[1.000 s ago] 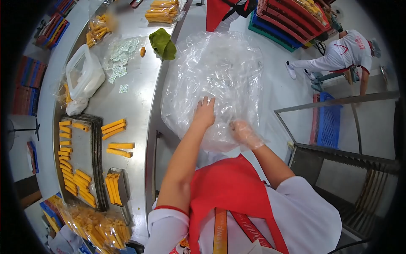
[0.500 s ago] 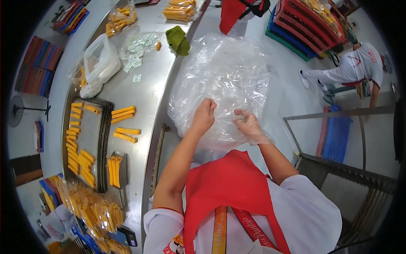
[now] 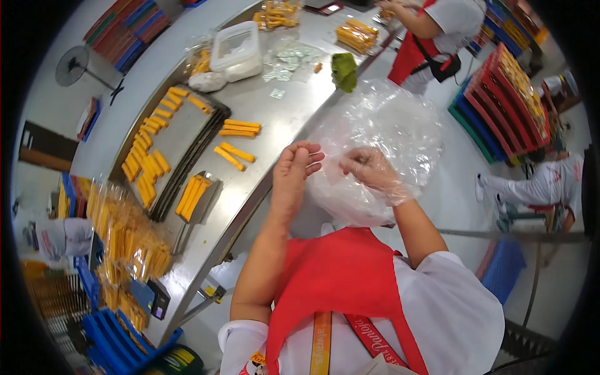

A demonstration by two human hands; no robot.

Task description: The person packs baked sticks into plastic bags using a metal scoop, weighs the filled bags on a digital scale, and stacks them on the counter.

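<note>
My left hand [image 3: 297, 172], bare, is raised in front of the red apron with its fingers loosely bent and apart. Facing it is my right hand [image 3: 369, 167] in a clear thin plastic glove, its fingers curled together. Whether these fingers pinch a fold of plastic is hard to see. Just beyond and below both hands bulges a large, crumpled clear plastic bag [image 3: 403, 128]. To the left on the steel table [image 3: 250, 181], orange-yellow breadsticks [image 3: 237, 128] lie loose, and more rest in a metal scoop [image 3: 194, 197].
A stack of dark trays [image 3: 187, 159] bears breadstick rows. Bagged breadsticks [image 3: 131, 237], a white tub [image 3: 236, 53], small packets [image 3: 290, 59] and a green cloth [image 3: 344, 72] are on the table. Stacked crates [image 3: 500, 100] stand right. A co-worker [image 3: 437, 31] is at the far end.
The view has turned, so the table appears tilted and another person shows at its far end. My left hand has opened from a fist, and my right fingers have curled inward.
</note>
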